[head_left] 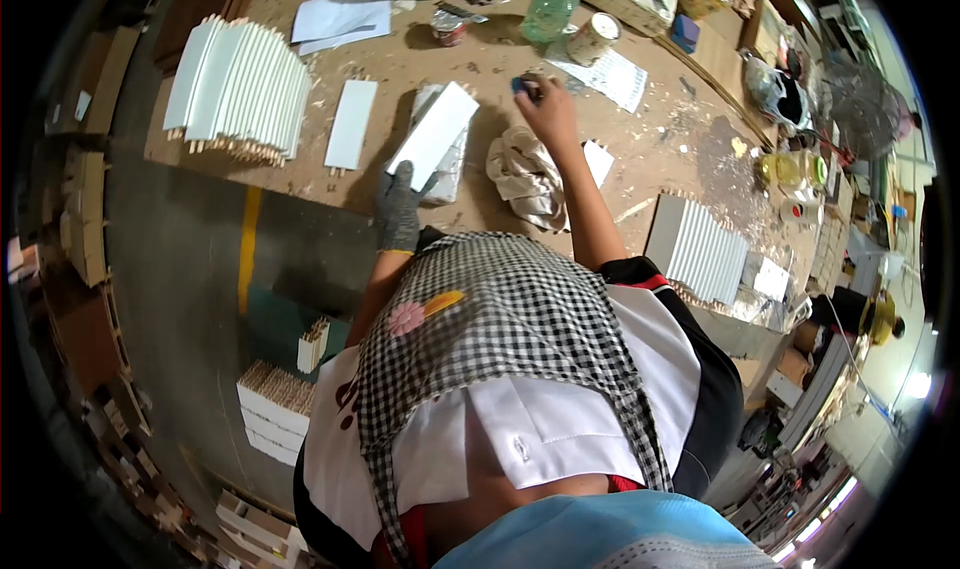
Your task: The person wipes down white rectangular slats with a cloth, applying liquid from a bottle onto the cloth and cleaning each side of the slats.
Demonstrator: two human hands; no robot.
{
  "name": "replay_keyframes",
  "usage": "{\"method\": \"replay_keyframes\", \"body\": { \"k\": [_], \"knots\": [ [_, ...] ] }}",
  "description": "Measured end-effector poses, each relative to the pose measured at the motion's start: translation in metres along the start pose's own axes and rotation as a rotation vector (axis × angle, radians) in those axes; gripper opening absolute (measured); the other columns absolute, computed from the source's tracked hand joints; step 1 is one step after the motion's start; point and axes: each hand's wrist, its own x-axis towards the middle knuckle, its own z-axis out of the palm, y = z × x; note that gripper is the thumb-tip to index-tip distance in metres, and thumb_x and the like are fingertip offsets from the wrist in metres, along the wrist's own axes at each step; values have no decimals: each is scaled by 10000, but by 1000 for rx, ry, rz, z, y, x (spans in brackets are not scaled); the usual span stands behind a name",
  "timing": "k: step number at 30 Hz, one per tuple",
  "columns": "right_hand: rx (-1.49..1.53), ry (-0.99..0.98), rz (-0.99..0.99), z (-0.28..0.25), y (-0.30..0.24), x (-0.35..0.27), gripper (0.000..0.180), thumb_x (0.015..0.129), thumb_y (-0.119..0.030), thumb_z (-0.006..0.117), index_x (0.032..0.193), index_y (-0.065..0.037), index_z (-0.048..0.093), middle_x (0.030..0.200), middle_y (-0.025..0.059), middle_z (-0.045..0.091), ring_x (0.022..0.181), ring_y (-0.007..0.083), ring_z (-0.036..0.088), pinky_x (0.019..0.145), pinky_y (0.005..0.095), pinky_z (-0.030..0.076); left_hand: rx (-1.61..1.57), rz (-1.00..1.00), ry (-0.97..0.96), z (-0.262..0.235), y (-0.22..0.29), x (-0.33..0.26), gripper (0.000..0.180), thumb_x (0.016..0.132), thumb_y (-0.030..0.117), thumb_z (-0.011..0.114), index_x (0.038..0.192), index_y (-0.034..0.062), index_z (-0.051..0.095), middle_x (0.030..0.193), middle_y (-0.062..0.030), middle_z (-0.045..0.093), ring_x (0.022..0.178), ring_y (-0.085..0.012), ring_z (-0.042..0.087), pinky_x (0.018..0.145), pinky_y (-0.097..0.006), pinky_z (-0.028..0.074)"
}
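My left hand [398,209], in a dark grey glove, grips the near end of a white rectangular board [435,134] and holds it tilted above the brown worktable [640,144]. A foil-wrapped block [452,169] lies under the board. My bare right hand [545,104] reaches further out and pinches a small dark blue object [522,85] on the tabletop. A crumpled beige rag [525,174] lies between my two arms, beside the right forearm.
A fanned row of white boards [240,89] lies at the table's left, a single white board [352,124] beside it, another stack [700,249] at the right. A green bottle [550,9], tin can [592,37] and papers [342,19] sit at the back. More stacked boards [275,399] stand on the floor.
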Motion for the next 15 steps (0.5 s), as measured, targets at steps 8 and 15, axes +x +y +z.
{"method": "replay_keyframes", "body": {
  "k": [8,15],
  "knots": [
    [-598,320,306,-60,200,24,381,820,-321,708,1102,-74,637,990,264,624,907,452,618,774,516,518,-8,-88,40,12,6,6,451,972,177,619,1308,-86,473,1247,-197,538,1076,-321,601,834,-408,641],
    [-675,-418,-125,-37,51,-75,443,835,-487,680,1215,-258,669,1305,95,589,1161,305,578,997,523,420,-273,-145,125,-5,-1,17,432,965,194,623,1247,-112,504,1202,-227,562,1057,-354,600,858,-470,617]
  ]
}}
